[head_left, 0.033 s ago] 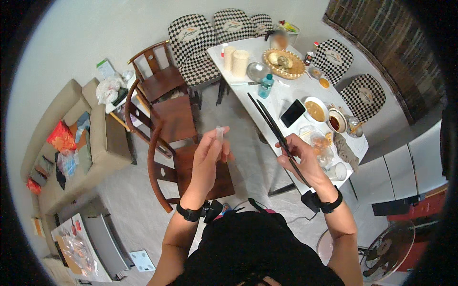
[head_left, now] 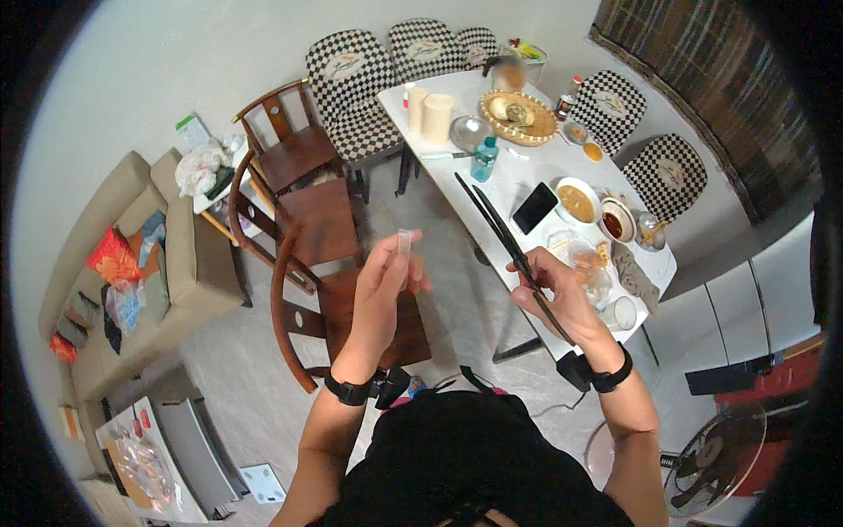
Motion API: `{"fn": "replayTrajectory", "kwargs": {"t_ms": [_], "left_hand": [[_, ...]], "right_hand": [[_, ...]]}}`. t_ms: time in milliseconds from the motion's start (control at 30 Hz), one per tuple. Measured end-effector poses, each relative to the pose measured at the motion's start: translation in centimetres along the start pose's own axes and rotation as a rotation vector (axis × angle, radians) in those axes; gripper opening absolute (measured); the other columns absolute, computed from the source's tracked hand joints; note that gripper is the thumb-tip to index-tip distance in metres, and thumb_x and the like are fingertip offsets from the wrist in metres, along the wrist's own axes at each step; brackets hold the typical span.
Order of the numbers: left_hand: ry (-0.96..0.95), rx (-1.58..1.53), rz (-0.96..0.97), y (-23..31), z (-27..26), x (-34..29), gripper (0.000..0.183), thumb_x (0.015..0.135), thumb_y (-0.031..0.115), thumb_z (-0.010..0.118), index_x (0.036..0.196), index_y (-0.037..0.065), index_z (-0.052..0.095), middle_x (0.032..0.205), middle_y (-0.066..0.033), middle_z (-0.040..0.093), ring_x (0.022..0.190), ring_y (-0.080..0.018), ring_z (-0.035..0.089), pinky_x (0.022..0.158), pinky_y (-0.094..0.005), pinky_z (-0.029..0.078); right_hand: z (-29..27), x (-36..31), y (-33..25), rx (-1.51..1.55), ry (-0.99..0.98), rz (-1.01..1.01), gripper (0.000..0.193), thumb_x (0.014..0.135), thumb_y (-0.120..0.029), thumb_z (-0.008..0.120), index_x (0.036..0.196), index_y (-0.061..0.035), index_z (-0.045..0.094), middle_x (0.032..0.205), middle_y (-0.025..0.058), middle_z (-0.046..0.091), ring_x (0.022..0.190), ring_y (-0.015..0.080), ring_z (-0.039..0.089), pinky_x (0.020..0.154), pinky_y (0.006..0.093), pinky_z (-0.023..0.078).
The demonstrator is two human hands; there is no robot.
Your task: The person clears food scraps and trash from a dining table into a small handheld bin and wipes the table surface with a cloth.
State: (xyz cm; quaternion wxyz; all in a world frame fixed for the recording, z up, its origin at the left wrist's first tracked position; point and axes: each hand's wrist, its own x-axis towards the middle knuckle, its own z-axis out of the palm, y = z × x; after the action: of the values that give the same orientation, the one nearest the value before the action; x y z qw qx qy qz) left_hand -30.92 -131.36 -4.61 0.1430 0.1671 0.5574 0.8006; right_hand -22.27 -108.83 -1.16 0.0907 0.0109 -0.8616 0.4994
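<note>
My left hand [head_left: 379, 290] is raised in front of a wooden chair, pinching a small, narrow, translucent piece [head_left: 404, 243] that stands upright at the fingertips. What kind of thing it is cannot be made out. At the table's near edge, my right hand [head_left: 562, 299] is wrapped round a long, thin black tool [head_left: 499, 226] with two slim prongs pointing up and left. Its lower end runs past the palm toward the wrist. Near that hand on the white table [head_left: 544, 162] lie a black phone [head_left: 534, 208], a clear plastic bag of food [head_left: 588, 270] and a glass cup [head_left: 620, 314].
Farther along the table are a bowl of soup [head_left: 576, 200], a teal bottle [head_left: 485, 160], a woven basket [head_left: 537, 133] and paper rolls [head_left: 437, 119]. Wooden chairs [head_left: 318, 215] stand to the left, before a beige sofa [head_left: 189, 255]. A fan [head_left: 716, 461] is at lower right.
The whole view has shifted very slightly. Both hands keep the same hold and pose.
</note>
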Motion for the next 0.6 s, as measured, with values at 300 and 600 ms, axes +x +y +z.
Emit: {"fn": "replayTrajectory", "kwargs": {"t_ms": [300, 600], "left_hand": [[-0.111, -0.011, 0.113, 1.7, 8.2, -2.0, 0.027, 0.094, 0.024, 0.047, 0.111, 0.005, 0.051, 0.082, 0.0001, 0.051, 0.075, -0.0118, 0.051, 0.075, -0.0268, 0.042], [-0.285, -0.095, 0.168, -0.5, 19.3, -7.6, 0.027, 0.093, 0.029, 0.047, 0.105, 0.006, 0.051, 0.077, 0.0004, 0.049, 0.068, -0.0110, 0.046, 0.066, -0.0243, 0.038]], "right_hand": [[-7.5, -6.4, -1.9, -0.180, -0.091, 0.008, 0.034, 0.083, -0.029, 0.066, 0.101, -0.0012, 0.058, 0.063, 0.0016, 0.042, 0.058, 0.0111, 0.040, 0.053, 0.0258, 0.034], [-15.1, -14.6, -2.7, -0.450, -0.121, -0.224, 0.044, 0.077, -0.037, 0.068, 0.070, 0.0018, 0.047, 0.064, 0.0139, 0.048, 0.059, 0.0296, 0.047, 0.055, 0.0374, 0.036]]}}
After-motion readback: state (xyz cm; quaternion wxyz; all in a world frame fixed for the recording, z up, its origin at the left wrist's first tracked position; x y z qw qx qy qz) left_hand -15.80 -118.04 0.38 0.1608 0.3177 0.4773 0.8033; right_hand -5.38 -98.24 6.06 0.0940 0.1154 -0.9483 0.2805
